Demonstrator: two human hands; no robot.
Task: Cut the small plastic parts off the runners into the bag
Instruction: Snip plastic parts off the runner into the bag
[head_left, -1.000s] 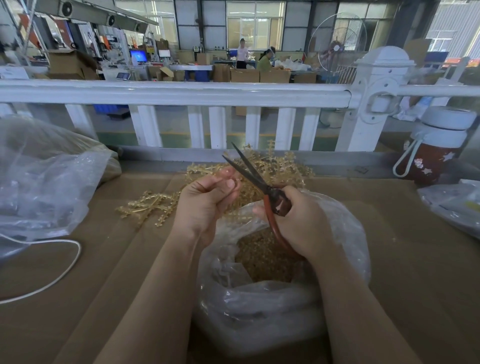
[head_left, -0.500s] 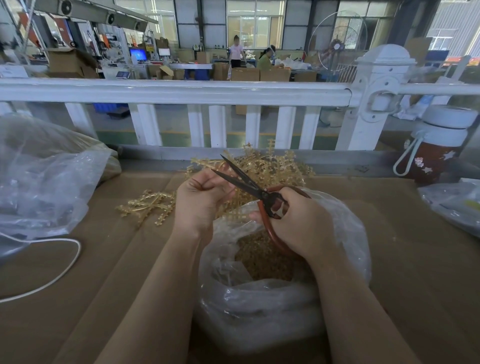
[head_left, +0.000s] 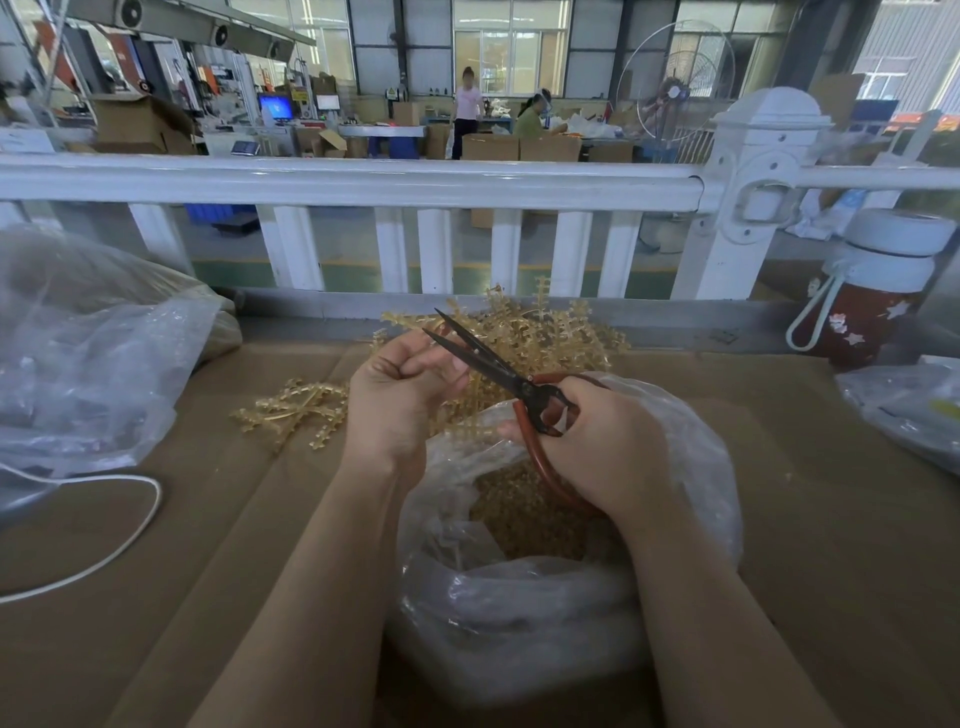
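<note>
- left hand (head_left: 400, 400) curled tight, pinching amber plastic runner (head_left: 462, 410) above clear plastic bag (head_left: 691, 467)
- right hand (head_left: 608, 447) gripping red-handled black-bladed scissors (head_left: 498, 369), blades slightly parted, tips toward 11 o'clock beside left fingertips
- bag mouth open under both hands, cut amber small parts (head_left: 519, 514) inside
- heap of amber runners (head_left: 550, 332) on brown cardboard tabletop (head_left: 208, 545) at 12 o'clock of bag, loose runner (head_left: 296, 410) at 9 o'clock of left hand
</note>
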